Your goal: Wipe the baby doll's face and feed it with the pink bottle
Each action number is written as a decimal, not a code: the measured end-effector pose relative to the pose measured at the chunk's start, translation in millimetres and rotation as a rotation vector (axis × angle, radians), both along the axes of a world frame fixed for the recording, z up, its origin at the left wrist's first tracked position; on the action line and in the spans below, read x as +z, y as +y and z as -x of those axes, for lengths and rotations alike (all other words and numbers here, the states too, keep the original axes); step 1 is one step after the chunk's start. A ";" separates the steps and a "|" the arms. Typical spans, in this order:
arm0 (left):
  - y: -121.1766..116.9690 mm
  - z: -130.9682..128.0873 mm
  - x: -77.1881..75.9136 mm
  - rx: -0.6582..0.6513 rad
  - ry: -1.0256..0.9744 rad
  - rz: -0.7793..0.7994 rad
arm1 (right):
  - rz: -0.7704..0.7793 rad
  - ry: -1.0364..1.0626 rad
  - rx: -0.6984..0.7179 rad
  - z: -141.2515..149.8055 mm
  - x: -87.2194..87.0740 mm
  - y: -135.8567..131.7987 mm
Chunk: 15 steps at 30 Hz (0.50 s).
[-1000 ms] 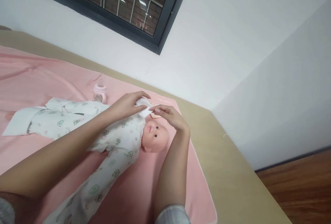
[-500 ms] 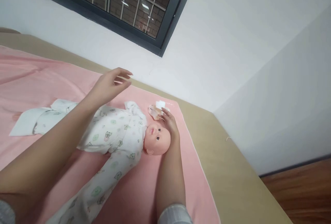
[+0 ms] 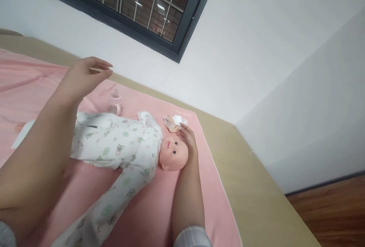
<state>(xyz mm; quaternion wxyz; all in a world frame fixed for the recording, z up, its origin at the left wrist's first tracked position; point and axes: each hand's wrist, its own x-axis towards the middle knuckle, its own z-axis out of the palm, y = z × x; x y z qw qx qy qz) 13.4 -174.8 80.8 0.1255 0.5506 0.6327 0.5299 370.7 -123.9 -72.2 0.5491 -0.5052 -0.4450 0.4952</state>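
Note:
A baby doll (image 3: 173, 152) lies on its back on a pink mat (image 3: 211, 197), dressed in a white outfit (image 3: 114, 140) with small printed animals. My left hand (image 3: 88, 74) is raised over the mat's far edge, its thumb and fingers slightly apart, holding nothing I can see. Beyond the doll's head, my right hand (image 3: 188, 136) rests with fingers stretched out. Its fingertips are at a small folded white piece (image 3: 177, 120), perhaps tissue, which lies on a peach-and-clear packet (image 3: 169, 124). Whether the fingers press on it is unclear.
A pink baby bottle (image 3: 115, 102) with a handle stands near the mat's far side. The mat covers a tan tabletop (image 3: 236, 171) that meets a white wall (image 3: 199, 83). A dark-framed window (image 3: 176, 45) with bars is above.
My hands were together over the white piece and have parted. The left moved up and left, first covering the bottle, then clearing it. The white piece now lies on the packet beside my right hand.

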 end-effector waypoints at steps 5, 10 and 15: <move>2.8 10.7 -2.5 0.029 -0.003 0.025 | -0.067 -0.108 -0.084 2.4 1.9 -5.1; 31.6 26.1 -24.9 -0.041 0.107 0.144 | -0.172 -0.228 -0.182 1.8 4.9 -7.7; 60.3 33.6 -47.5 -0.103 0.237 0.310 | -0.210 -0.241 -0.233 2.2 3.5 -5.1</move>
